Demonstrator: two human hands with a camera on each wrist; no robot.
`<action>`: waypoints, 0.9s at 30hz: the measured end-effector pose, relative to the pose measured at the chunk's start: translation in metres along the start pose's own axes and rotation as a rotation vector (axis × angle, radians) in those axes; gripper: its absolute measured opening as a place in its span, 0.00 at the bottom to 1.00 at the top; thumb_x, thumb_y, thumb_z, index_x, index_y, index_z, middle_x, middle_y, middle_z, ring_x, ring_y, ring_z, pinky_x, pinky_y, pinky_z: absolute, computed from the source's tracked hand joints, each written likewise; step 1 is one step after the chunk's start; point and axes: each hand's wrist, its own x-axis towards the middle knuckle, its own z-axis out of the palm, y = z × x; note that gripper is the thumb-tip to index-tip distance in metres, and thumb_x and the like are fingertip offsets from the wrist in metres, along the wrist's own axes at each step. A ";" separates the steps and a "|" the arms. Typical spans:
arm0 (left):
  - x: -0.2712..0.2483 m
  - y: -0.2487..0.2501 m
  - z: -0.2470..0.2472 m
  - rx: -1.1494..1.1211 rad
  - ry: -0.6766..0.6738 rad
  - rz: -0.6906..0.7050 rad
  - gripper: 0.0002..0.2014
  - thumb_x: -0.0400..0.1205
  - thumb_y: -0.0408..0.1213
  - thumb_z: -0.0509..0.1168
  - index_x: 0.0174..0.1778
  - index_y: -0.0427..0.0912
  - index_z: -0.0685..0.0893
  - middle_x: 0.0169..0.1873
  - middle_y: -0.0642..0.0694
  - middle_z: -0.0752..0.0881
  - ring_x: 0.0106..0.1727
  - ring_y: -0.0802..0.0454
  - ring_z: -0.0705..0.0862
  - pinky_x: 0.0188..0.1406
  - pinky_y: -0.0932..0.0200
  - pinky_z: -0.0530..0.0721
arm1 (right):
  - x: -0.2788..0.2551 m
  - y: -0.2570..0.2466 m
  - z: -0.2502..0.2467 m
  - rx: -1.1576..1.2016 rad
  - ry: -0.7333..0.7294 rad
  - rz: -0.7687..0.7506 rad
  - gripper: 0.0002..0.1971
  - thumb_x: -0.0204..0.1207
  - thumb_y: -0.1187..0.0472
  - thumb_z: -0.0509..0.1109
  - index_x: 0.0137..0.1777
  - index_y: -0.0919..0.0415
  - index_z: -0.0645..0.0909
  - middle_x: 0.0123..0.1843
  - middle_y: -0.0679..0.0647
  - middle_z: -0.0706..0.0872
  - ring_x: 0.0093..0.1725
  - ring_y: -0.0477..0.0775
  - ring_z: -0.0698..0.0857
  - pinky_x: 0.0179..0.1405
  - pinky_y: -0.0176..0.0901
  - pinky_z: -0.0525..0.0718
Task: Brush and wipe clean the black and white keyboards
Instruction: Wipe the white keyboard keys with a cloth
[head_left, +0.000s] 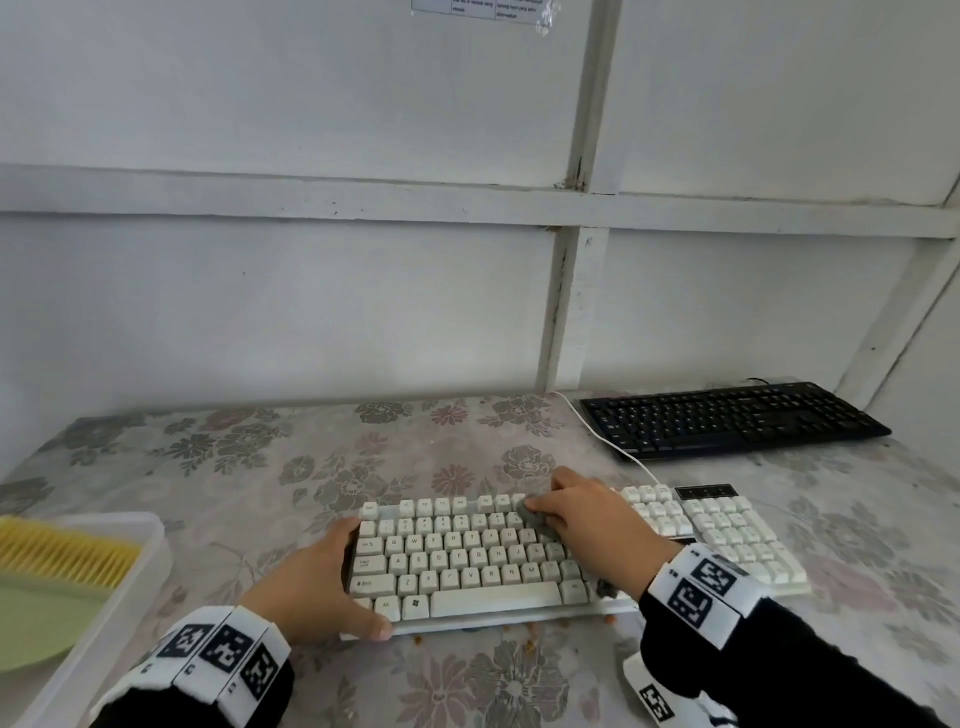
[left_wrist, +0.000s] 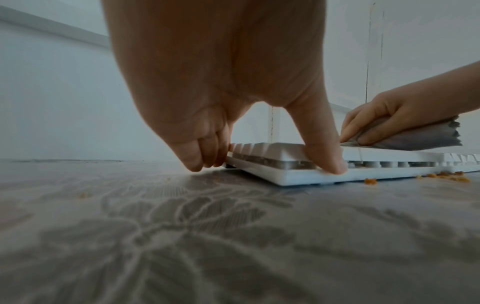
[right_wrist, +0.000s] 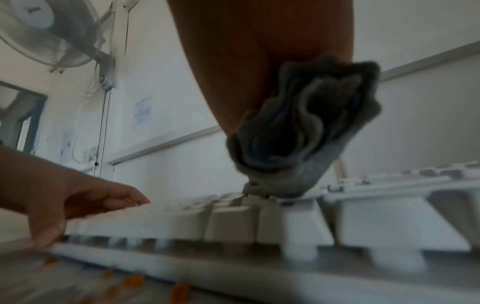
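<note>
The white keyboard (head_left: 467, 561) lies on the flowered table in front of me. My left hand (head_left: 317, 587) grips its left end, thumb on the front edge (left_wrist: 330, 162) and fingers curled round the far left side. My right hand (head_left: 576, 514) holds a bunched grey cloth (head_left: 532, 517) and presses it on the upper key rows; the cloth (right_wrist: 298, 148) hangs below the palm in the right wrist view and touches the keys (right_wrist: 233, 214). The black keyboard (head_left: 732, 418) lies at the back right, untouched.
A clear plastic tray (head_left: 104, 613) at the left front holds a yellow-bristled brush (head_left: 67, 556) and a green dustpan. Orange crumbs (head_left: 524, 642) lie on the tablecloth along the white keyboard's front edge. A white cable (head_left: 608, 441) runs toward the wall. The wall stands close behind.
</note>
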 end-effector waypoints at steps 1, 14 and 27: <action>0.000 0.001 0.000 -0.002 0.002 -0.002 0.53 0.61 0.49 0.80 0.78 0.54 0.53 0.56 0.62 0.76 0.57 0.59 0.77 0.57 0.65 0.73 | -0.001 0.004 0.004 -0.027 0.005 0.008 0.14 0.82 0.65 0.59 0.57 0.50 0.84 0.44 0.46 0.68 0.43 0.51 0.72 0.30 0.30 0.62; 0.002 0.001 0.000 0.017 -0.004 -0.016 0.55 0.61 0.51 0.80 0.78 0.55 0.52 0.55 0.63 0.74 0.55 0.61 0.75 0.53 0.67 0.70 | -0.022 0.048 -0.034 -0.113 -0.051 0.158 0.13 0.82 0.54 0.62 0.48 0.59 0.87 0.39 0.44 0.67 0.33 0.39 0.70 0.27 0.28 0.63; 0.002 -0.002 -0.001 0.031 -0.009 -0.006 0.55 0.59 0.53 0.80 0.77 0.57 0.53 0.59 0.62 0.77 0.57 0.59 0.78 0.60 0.63 0.75 | -0.003 -0.007 -0.010 -0.008 -0.066 -0.054 0.10 0.81 0.61 0.63 0.44 0.59 0.86 0.37 0.40 0.63 0.31 0.39 0.68 0.28 0.27 0.61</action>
